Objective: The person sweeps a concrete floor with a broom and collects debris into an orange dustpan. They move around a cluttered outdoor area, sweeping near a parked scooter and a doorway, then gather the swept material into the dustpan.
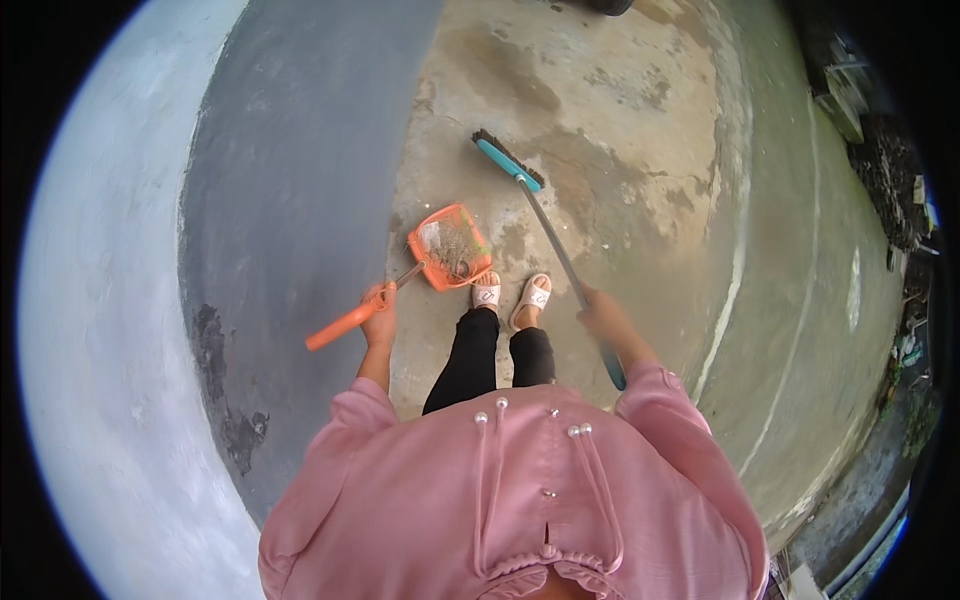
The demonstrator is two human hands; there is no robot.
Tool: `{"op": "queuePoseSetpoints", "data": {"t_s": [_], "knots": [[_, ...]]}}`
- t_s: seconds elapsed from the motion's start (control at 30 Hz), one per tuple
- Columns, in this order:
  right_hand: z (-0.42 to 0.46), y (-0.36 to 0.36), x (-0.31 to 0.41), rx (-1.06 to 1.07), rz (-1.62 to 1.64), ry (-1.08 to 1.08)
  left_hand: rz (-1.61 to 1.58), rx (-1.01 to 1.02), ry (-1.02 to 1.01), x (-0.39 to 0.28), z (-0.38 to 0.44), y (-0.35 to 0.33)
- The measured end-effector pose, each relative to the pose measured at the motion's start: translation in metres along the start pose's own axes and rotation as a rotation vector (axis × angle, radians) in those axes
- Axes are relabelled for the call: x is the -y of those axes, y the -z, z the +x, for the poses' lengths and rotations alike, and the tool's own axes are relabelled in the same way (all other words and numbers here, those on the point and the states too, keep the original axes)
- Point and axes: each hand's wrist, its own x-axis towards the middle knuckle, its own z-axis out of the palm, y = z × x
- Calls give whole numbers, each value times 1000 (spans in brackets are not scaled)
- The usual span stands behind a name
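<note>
My left hand (pixel 380 319) grips the orange handle (pixel 339 328) of a long-handled dustpan. The orange dustpan (pixel 414 241) is in front of my feet, a little to the left, with dry debris, a pale scrap and bits of green (pixel 452 244) inside it. In my right hand (pixel 602 315), slightly blurred, is the grey metal pole of a push broom (pixel 551 232); its teal grip end shows below the hand. The teal broom head (pixel 501 161) with dark bristles lies on the concrete, ahead of the dustpan and to its right, apart from it.
A wall, white above and grey below (pixel 300 165), runs along my left. Stained concrete floor (pixel 637 97) stretches ahead, with a raised pale edge line (pixel 731 315) on the right. My slippered feet (pixel 532 296) stand close to the dustpan. A dark round object (pixel 611 6) shows at the top.
</note>
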Motion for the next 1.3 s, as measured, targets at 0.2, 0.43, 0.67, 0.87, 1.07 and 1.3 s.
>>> {"op": "queuePoseSetpoints", "data": {"t_s": [0.2, 0.43, 0.67, 0.87, 1.07, 1.3], "knots": [[-13, -56, 19, 202, 105, -45, 27, 6, 48, 3, -14, -1], [-64, -20, 0, 215, 428, -180, -53, -39, 73, 30, -7, 2], [49, 41, -17, -148, -13, 19, -103, -36, 82, 18, -14, -10], [58, 2, 8, 28, 72, -46, -78, -129, 64, 31, -12, -7], [-29, -11, -4, 274, 381, -186, -146, -167, 63, 3, -13, -16], [-100, 30, -71, 192, 565, -189, -199, -63, 105, -12, -25, -12]]}}
